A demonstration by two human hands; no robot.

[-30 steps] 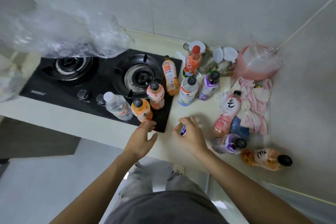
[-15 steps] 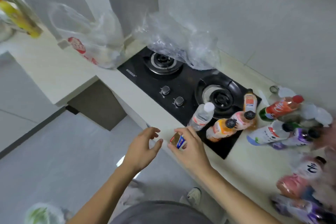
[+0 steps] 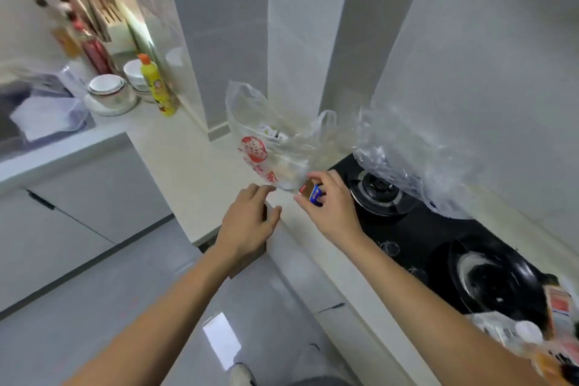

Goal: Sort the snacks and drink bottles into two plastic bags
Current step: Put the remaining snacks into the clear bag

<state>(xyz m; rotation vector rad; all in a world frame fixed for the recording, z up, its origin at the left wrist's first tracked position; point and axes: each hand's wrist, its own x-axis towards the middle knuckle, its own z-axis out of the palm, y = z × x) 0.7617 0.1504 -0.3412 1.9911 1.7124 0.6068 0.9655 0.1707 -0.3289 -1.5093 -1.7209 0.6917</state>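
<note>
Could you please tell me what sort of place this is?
Most likely a home kitchen: a black glass gas hob, stacked white bowls and a yellow dish-soap bottle sit on the pale countertop.

Printed bag (image 3: 269, 147) on counter (image 3: 188, 166), left of stove (image 3: 423, 229).

Black gas hob (image 3: 438, 238) set in pale counter (image 3: 194, 166) — two burners visible. Far left: yellow squeeze bottle (image 3: 155, 84) upright beside stacked white bowls (image 3: 108, 92); red bottle (image 3: 94, 47) behind — blurred. Grey floor (image 3: 94, 307) below.
</note>
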